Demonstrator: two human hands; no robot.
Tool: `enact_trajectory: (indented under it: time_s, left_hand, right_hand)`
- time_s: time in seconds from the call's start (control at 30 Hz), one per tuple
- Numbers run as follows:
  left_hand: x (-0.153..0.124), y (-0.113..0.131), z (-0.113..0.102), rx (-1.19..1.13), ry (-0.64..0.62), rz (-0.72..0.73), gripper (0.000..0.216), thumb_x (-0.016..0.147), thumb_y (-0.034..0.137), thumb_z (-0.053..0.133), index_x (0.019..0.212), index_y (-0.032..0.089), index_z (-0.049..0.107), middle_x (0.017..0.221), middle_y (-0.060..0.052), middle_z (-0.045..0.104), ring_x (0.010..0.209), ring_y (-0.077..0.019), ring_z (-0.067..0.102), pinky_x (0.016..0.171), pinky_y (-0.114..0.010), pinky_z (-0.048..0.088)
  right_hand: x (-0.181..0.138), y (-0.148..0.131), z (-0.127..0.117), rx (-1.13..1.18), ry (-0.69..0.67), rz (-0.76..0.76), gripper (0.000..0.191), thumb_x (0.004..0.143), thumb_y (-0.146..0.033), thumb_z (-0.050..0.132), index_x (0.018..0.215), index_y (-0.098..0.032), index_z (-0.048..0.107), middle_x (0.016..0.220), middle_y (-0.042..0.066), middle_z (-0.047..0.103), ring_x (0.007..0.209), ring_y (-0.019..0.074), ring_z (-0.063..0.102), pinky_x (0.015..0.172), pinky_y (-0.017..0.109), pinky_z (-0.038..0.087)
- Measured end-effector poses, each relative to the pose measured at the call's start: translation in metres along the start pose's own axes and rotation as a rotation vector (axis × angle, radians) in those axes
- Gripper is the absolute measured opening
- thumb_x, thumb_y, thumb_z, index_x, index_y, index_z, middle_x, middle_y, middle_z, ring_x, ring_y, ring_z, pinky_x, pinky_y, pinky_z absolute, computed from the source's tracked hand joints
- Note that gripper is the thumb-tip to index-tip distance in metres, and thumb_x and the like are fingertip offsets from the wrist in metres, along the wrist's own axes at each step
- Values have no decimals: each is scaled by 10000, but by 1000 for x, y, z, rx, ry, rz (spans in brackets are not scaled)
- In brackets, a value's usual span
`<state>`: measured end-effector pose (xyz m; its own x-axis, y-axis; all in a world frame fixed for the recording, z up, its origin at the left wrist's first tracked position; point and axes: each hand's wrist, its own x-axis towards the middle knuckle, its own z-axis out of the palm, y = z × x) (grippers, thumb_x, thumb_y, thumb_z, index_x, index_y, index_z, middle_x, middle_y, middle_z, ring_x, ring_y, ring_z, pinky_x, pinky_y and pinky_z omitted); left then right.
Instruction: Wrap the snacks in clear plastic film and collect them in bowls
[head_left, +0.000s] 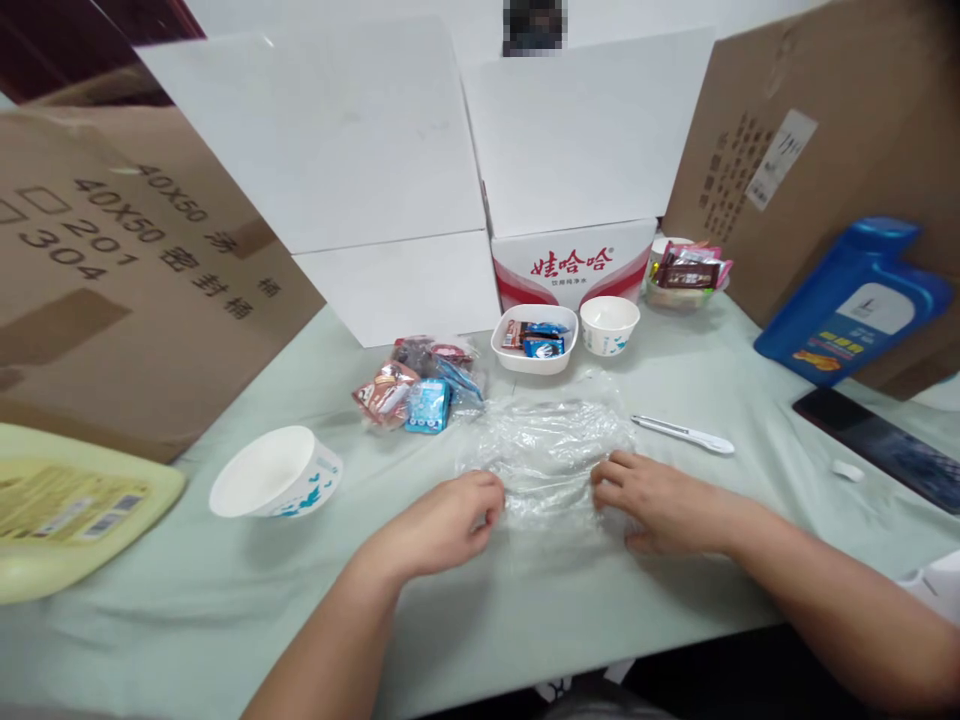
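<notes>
A clear crinkled plastic bag [551, 440] lies flattened on the green cloth in front of me. At its left edge my left hand [457, 515] is closed, with fingers curled against the plastic. My right hand [652, 495] rests on the right edge, fingers bent and somewhat apart, the thumb away from them. Just behind the bag, to the left, is a pile of wrapped snacks [427, 385]. A white box cutter [682, 433] lies to the right of the bag. Small packets sit in a white square bowl [534, 360] behind it.
An empty paper bowl [281, 475] tilts at left near a yellow bottle [82, 510]. Another paper bowl [609, 325] and a filled snack container [684, 285] stand at the back. Cardboard boxes [135, 260] wall the sides. A blue bottle [855, 300] and a phone [885, 445] are at right.
</notes>
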<state>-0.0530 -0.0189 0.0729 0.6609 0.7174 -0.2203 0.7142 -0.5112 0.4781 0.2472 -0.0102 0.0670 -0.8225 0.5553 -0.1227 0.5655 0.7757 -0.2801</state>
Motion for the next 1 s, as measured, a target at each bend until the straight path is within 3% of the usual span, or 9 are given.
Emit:
enact_trajectory:
  time_s: [0.07,0.17,0.33,0.5,0.63,0.73,0.8,0.9,1.0]
  left_hand:
    - [-3,-5,-6,-76,1,-31,154,721,82,470,802,201,526,903,-6,605,810,-157,548,727,-262,422]
    - [-6,-6,-12,-194,-83,-85,75,798,168,469,830,208,524,805,10,619,719,-145,552,637,-245,405]
    - [-5,-5,-15,-621,-291,-111,152,832,327,527,795,209,439,782,-6,667,698,-155,632,591,-238,450]
    - [6,-22,-9,-747,-8,-185,209,811,372,566,793,208,437,720,21,630,634,-139,630,577,-247,477]
    - [18,-35,-2,-724,268,-242,186,783,346,562,791,201,445,644,42,585,536,-121,592,530,-240,450]
    - [25,-40,4,-660,394,-268,155,770,325,545,781,200,454,606,53,566,487,-107,558,511,-231,423]
    - [30,-44,7,-621,475,-278,157,759,327,551,794,197,471,610,52,568,483,-104,547,514,-231,417]
    - [34,-54,12,-594,565,-307,237,727,341,593,886,192,500,639,49,582,522,-119,568,536,-238,420]
    - [33,-60,14,-576,535,-358,326,667,309,627,945,189,507,630,57,581,547,-134,586,541,-235,417]
  right_hand:
    - [0,-3,1,-15,6,13,136,764,-156,577,883,-154,643,997,110,614,934,237,517,829,372,430]
    - [-4,-8,-1,47,-41,-11,140,742,-79,513,754,-168,621,837,68,624,825,197,537,773,327,428]
    - [-13,-3,-11,392,-193,-34,159,772,-117,510,850,-203,618,751,-6,637,633,129,537,574,235,390]
    - [-7,22,-9,739,-21,126,355,995,-423,312,1080,-197,572,895,45,698,773,163,648,707,292,485]
    - [-5,39,-3,887,93,98,638,880,-664,431,1279,-168,471,1055,121,682,884,214,667,741,332,521]
    - [-3,41,-1,868,164,165,778,749,-658,626,1320,-163,444,1129,147,661,973,248,653,774,345,524]
    - [1,40,3,805,234,246,724,732,-558,691,1302,-175,462,1109,125,672,967,238,655,793,345,519]
    - [13,41,15,616,387,438,397,839,-389,578,1184,-197,545,925,57,711,825,198,669,751,327,508]
    - [23,44,24,376,436,588,262,880,-251,456,1096,-202,596,820,34,714,744,187,665,710,303,479]
